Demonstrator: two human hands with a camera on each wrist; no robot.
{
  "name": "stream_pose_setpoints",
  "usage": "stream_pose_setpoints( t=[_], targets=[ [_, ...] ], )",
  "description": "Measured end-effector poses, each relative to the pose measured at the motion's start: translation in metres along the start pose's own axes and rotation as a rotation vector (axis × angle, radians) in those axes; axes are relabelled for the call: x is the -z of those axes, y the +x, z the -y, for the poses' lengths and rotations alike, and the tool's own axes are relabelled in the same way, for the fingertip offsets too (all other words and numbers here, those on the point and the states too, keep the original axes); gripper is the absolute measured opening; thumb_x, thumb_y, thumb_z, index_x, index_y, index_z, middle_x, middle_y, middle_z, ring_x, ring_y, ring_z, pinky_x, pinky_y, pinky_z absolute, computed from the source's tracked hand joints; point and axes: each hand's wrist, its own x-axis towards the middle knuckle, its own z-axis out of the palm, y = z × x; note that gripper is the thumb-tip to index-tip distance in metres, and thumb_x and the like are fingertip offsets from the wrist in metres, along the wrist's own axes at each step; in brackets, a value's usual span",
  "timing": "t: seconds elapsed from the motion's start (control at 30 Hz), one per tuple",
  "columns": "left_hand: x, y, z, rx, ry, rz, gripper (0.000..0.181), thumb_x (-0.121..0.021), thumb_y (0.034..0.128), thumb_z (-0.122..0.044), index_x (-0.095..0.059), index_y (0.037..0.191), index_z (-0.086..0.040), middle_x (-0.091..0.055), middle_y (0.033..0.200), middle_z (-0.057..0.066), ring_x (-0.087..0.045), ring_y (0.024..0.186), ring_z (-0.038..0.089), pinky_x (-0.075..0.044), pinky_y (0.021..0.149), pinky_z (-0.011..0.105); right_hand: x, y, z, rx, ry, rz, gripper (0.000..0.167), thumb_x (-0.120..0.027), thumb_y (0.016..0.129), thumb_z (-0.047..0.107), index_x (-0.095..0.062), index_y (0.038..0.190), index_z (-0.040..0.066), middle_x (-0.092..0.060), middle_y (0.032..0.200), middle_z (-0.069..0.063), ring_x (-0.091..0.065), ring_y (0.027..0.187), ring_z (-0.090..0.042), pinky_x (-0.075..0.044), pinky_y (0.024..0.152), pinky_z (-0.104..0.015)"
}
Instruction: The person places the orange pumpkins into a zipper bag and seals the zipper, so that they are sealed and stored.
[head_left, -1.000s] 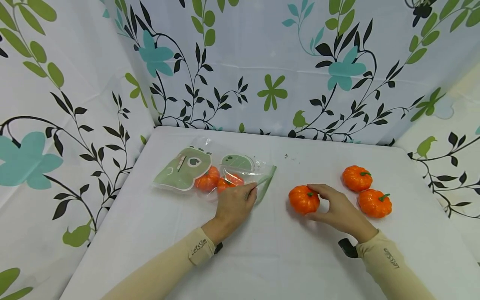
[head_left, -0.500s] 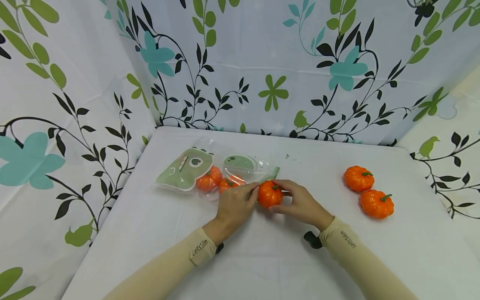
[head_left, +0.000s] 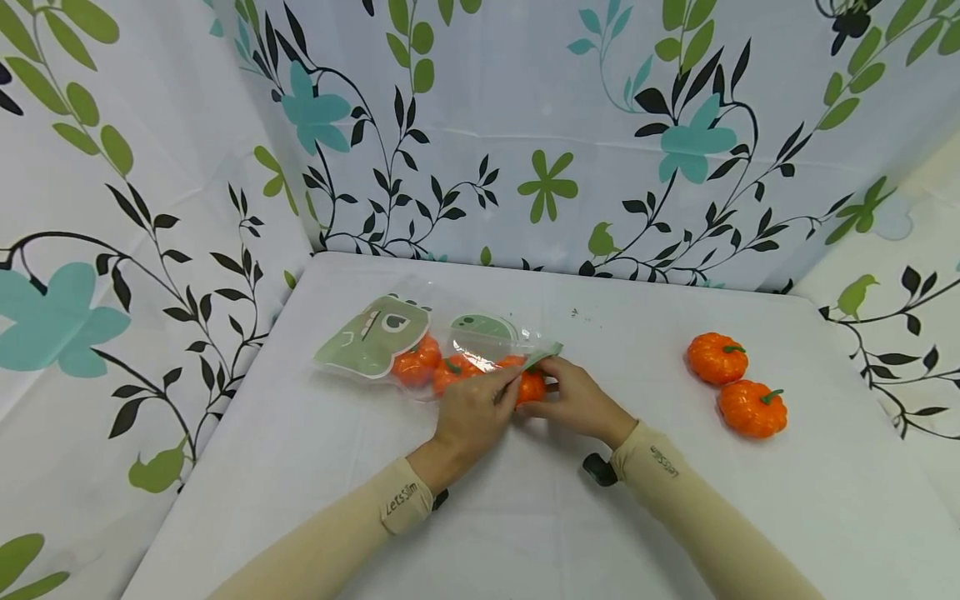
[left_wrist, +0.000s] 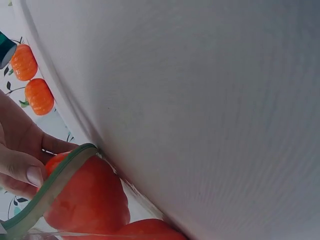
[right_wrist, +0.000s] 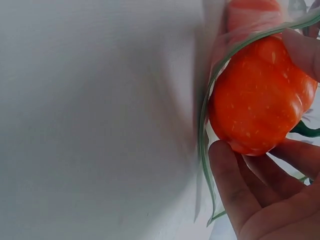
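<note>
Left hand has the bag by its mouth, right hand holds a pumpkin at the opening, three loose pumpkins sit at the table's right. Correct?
Not three: the head view shows two loose pumpkins on the right of the table. The rest stands: the left hand has the bag by its mouth, and the right hand holds a pumpkin at the opening.

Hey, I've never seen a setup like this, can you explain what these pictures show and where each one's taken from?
There's no machine here, just a person working bare-handed. The wide picture comes from a head-worn camera looking down; the two close ones come from wrist cameras, one left, one right. On the white table lies a clear bag with green cartoon prints and orange pumpkins inside. Two loose pumpkins sit to the right. The left hand pinches the bag's edge, while the right hand holds another pumpkin at the bag's green-rimmed opening.
</note>
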Motion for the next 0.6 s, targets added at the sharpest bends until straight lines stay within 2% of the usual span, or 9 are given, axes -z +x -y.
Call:
stream_pose_setpoints(
  t=[0.2,0.4,0.6],
  targets=[
    [0.001,-0.001,0.000,-0.004,0.008,0.001,0.020,-0.074,0.0876,-0.004,-0.078,0.106,0.000,-0.077,0.093,0.009,-0.074,0.073,0.021,-0.058,0.060,0.032,-0.005,0.006,0.002,-0.023,0.035,-0.020,0.064,-0.084,0.083,0.012,-0.057,0.140,0.004,-0.060,0.136,-0.009,-0.057,0.122,-0.025,-0.054,0.096,-0.041],
    [0.001,-0.002,0.001,-0.017,-0.007,-0.010,0.018,-0.075,0.0868,-0.003,-0.078,0.104,0.000,-0.077,0.090,0.008,-0.073,0.069,0.018,-0.058,0.058,0.029,-0.011,0.007,-0.004,-0.072,0.084,-0.106,0.067,-0.084,0.083,0.010,-0.052,0.142,0.006,-0.056,0.142,-0.011,-0.053,0.130,-0.028,-0.049,0.103,-0.042],
    [0.001,-0.001,0.000,-0.017,-0.009,-0.007,0.018,-0.074,0.0875,-0.003,-0.078,0.105,0.000,-0.077,0.090,0.008,-0.073,0.068,0.017,-0.058,0.057,0.028,-0.010,0.000,-0.009,-0.087,0.056,-0.147,0.071,-0.087,0.081,0.018,-0.053,0.143,0.011,-0.054,0.145,-0.008,-0.051,0.134,-0.028,-0.048,0.103,-0.042]
  ],
)
